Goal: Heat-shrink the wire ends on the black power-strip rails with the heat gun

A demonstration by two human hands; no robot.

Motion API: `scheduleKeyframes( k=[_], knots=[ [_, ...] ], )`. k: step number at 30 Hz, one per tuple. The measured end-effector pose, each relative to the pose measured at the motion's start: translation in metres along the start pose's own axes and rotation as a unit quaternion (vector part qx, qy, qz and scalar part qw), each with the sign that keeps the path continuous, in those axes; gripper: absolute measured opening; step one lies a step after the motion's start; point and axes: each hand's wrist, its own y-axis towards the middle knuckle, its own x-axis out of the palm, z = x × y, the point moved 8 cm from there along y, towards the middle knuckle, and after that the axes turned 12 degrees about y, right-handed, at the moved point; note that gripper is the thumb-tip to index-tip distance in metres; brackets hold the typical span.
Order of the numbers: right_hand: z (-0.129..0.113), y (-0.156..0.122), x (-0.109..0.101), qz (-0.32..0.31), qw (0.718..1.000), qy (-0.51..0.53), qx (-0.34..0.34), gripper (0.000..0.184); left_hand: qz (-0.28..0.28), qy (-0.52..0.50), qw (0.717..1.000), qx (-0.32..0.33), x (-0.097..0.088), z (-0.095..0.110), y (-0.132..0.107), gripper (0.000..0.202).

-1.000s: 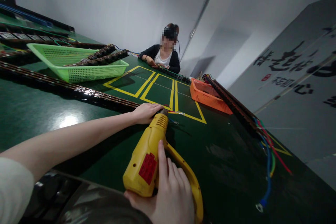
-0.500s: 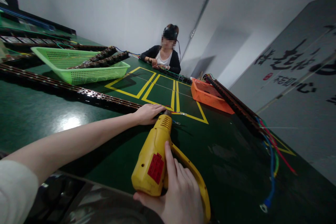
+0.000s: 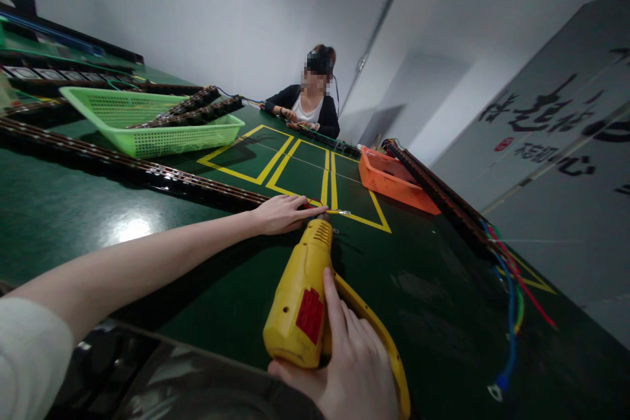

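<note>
My right hand [image 3: 344, 361] is wrapped round the grip of the yellow heat gun [image 3: 308, 295], fingers closed, forefinger laid up along its side. I hold it low over the green table [image 3: 73, 210], near the front edge. Its long axis runs from my palm away from me, leaning a little to the right, and the nozzle points at the thin wire [image 3: 339, 212] just beyond it, so the hot end faces the work and not me.

My left hand [image 3: 283, 213] lies flat on the table just left of the nozzle, fingers stretched out and pressing the wire's near end down, gripping nothing; that keeps the piece from shifting.

A long dark strip [image 3: 147, 174] runs off from under that hand. Farther out stand a green basket [image 3: 147, 121] and an orange basket [image 3: 394, 180]. Loose cables [image 3: 506, 302] trail at the right. Another person [image 3: 308, 105] sits at the far end.
</note>
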Motion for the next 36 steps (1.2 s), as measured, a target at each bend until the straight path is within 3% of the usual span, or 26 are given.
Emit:
scheduleKeyframes(
  k=[4, 11, 19, 26, 29, 33, 36],
  knots=[
    [0.001, 0.001, -0.005, 0.006, 1.0, -0.016, -0.003, 0.112, 0.001, -0.017, 1.0, -0.021, 0.002, -0.002, 0.001, 0.065],
    [0.013, -0.003, -0.011, -0.005, 0.999, -0.037, 0.001, 0.111, 0.015, -0.042, 0.999, -0.031, 0.0, -0.003, 0.0, 0.042],
    [0.017, -0.007, -0.014, 0.012, 0.998, -0.059, -0.005, 0.114, 0.017, -0.039, 0.999, -0.031, -0.001, -0.003, 0.0, 0.04],
    [0.018, -0.008, -0.011, 0.004, 0.999, -0.046, 0.024, 0.109, -0.001, -0.149, 0.985, -0.091, -0.006, -0.016, 0.003, 0.039],
    [0.014, -0.008, -0.006, -0.001, 0.999, -0.035, 0.033, 0.109, -0.024, -0.163, 0.978, -0.13, -0.005, -0.028, 0.004, 0.038],
    [0.001, -0.003, -0.002, 0.0, 0.999, -0.022, 0.034, 0.11, -0.049, -0.128, 0.985, -0.106, -0.004, -0.031, 0.007, 0.032],
    [-0.012, 0.002, 0.001, -0.007, 1.0, -0.024, 0.012, 0.113, -0.053, -0.157, 0.98, -0.107, 0.0, -0.033, 0.009, 0.031]
  ],
)
